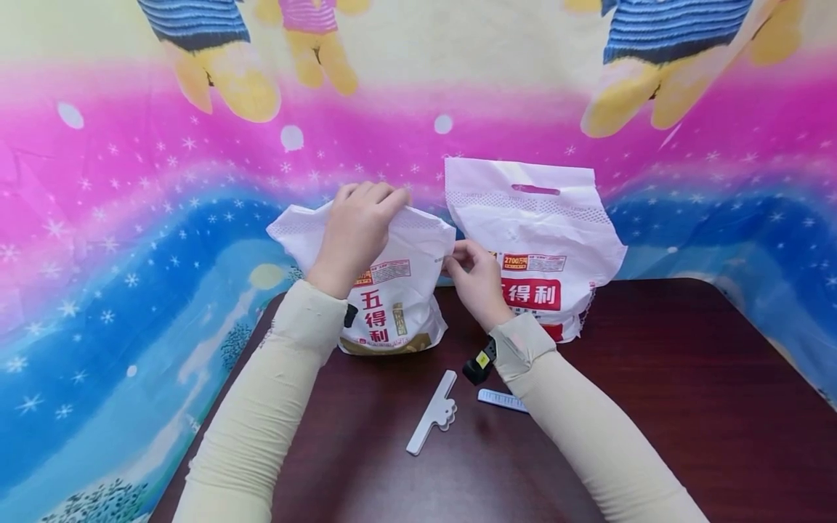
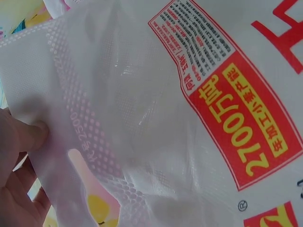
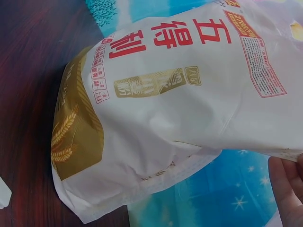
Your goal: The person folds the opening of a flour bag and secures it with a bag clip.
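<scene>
A white flour bag (image 1: pixel 418 298) with red lettering and a gold base stands upright at the left of the table. My left hand (image 1: pixel 362 229) grips its top edge from above; in the left wrist view, the thumb presses on the plastic beside the handle slot. At the bag's upper right edge, my right hand (image 1: pixel 476 280) pinches the side between thumb and fingers. The right wrist view shows the bag's front (image 3: pixel 189 109) with a wheat picture, and the right fingers (image 3: pixel 284 189) at its edge.
A second flour bag (image 1: pixel 543 225) with a handle slot stands just right, partly behind my right hand. In front lie a white bag clip (image 1: pixel 428 421) and a pale blue strip-shaped thing (image 1: pixel 502 400), partly under my right sleeve. A patterned cloth (image 1: pixel 131 290) hangs behind the dark table (image 1: pixel 654 407).
</scene>
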Tool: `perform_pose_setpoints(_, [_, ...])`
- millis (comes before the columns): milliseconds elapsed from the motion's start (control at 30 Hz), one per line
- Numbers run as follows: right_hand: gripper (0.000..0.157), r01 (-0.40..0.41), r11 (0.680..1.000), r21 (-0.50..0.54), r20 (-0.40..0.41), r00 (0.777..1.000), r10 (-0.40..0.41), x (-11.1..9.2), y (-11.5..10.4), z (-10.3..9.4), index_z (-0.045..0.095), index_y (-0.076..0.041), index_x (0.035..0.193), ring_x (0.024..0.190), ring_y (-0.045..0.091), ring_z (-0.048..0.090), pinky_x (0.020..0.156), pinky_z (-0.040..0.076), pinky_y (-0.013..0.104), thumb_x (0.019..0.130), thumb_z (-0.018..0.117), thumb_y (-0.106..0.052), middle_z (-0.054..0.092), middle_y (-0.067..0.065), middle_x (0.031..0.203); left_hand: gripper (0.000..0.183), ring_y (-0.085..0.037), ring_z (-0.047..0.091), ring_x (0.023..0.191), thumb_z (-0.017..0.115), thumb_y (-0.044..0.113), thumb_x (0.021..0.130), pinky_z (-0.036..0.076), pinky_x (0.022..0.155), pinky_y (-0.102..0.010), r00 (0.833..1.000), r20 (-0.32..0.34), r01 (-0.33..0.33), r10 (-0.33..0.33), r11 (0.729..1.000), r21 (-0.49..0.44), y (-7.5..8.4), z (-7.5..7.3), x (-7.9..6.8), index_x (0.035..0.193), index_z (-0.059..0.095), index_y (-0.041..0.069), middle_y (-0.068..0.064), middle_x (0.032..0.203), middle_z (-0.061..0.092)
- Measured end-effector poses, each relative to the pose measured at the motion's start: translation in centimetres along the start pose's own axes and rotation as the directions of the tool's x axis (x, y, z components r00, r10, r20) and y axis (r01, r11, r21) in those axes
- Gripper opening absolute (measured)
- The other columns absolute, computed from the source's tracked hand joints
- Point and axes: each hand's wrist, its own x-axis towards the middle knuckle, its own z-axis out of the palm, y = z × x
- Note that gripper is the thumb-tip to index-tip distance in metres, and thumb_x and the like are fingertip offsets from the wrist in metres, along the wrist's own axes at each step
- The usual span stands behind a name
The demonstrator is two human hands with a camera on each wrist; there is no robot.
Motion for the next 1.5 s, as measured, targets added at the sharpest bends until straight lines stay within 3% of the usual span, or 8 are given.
perform_pose_setpoints(400, [0.023, -0.086, 0.993, 0.075, 0.04, 0.996, 0.083, 0.0, 0.1, -0.3, 0.065, 0.0, 0.121, 0.101, 0.028, 0.071, 0.092, 0.056, 0.032, 0.102, 0.062, -0.011, 0.069, 0.017, 0.112, 0.023, -0.027, 0.068, 0.106, 0.067, -0.003, 0.094, 0.049, 0.1, -0.045, 0.999, 0.034, -0.03, 0.033, 0.996, -0.087, -0.8, -0.4, -0.3, 0.109, 0.076, 0.012, -0.007, 0.108, 0.074])
perform_pose_setpoints(533, [0.024, -0.104, 0.989, 0.108, 0.054, 0.994, 0.099, 0.1, -0.1, -0.7, 0.065, 0.001, 0.122, 0.103, 0.027, 0.07, 0.096, 0.055, 0.036, 0.104, 0.056, -0.012, 0.068, 0.017, 0.116, 0.022, -0.026, 0.068, 0.107, 0.069, -0.002, 0.093, 0.049, 0.1, -0.045, 0.998, 0.027, -0.053, 0.056, 0.995, -0.087, -0.9, -0.4, -0.4, 0.108, 0.076, 0.013, -0.007, 0.108, 0.074])
perform_pose_setpoints(733, [0.034, -0.07, 0.977, 0.199, 0.05, 0.997, 0.061, 1.0, -1.0, -1.0, 0.065, 0.006, 0.124, 0.105, 0.02, 0.066, 0.096, 0.055, 0.041, 0.108, 0.049, -0.02, 0.066, 0.017, 0.119, 0.019, -0.026, 0.068, 0.105, 0.07, 0.0, 0.093, 0.05, 0.099, -0.044, 0.996, -0.005, -0.094, 0.094, 0.992, -0.083, -1.1, -0.4, -0.5, 0.106, 0.076, 0.012, -0.007, 0.108, 0.075])
perform_pose_setpoints(867, [0.043, -0.066, 0.971, 0.23, 0.107, 0.993, 0.042, 1.4, -1.8, -1.3, 0.062, 0.007, 0.128, 0.107, 0.018, 0.064, 0.099, 0.053, 0.045, 0.109, 0.048, -0.028, 0.064, 0.016, 0.122, 0.019, -0.025, 0.068, 0.105, 0.07, 0.0, 0.093, 0.049, 0.098, -0.044, 0.994, -0.014, -0.109, 0.108, 0.991, -0.076, -1.1, -0.4, -0.6, 0.106, 0.076, 0.012, -0.006, 0.108, 0.075])
perform_pose_setpoints(1100, [0.046, -0.081, 0.981, 0.175, 0.216, 0.975, 0.042, 2.0, -2.6, -1.7, 0.059, 0.006, 0.134, 0.122, 0.024, 0.059, 0.103, 0.049, 0.051, 0.109, 0.047, -0.03, 0.06, 0.018, 0.136, 0.019, -0.024, 0.069, 0.103, 0.07, -0.002, 0.093, 0.05, 0.096, -0.043, 0.991, -0.037, -0.134, 0.131, 0.989, -0.069, -1.3, -0.3, -0.9, 0.105, 0.077, 0.012, -0.006, 0.107, 0.075])
perform_pose_setpoints(1500, [0.039, -0.074, 0.994, 0.08, 0.3, 0.953, 0.047, 2.3, -3.4, -2.1, 0.064, -0.005, 0.133, 0.117, 0.019, 0.06, 0.105, 0.048, 0.04, 0.103, 0.06, -0.03, 0.065, 0.01, 0.129, 0.017, -0.023, 0.068, 0.105, 0.071, 0.002, 0.093, 0.049, 0.098, -0.043, 0.991, -0.032, -0.132, 0.13, 0.99, -0.049, -1.5, -0.3, -1.0, 0.105, 0.076, 0.013, -0.004, 0.108, 0.075])
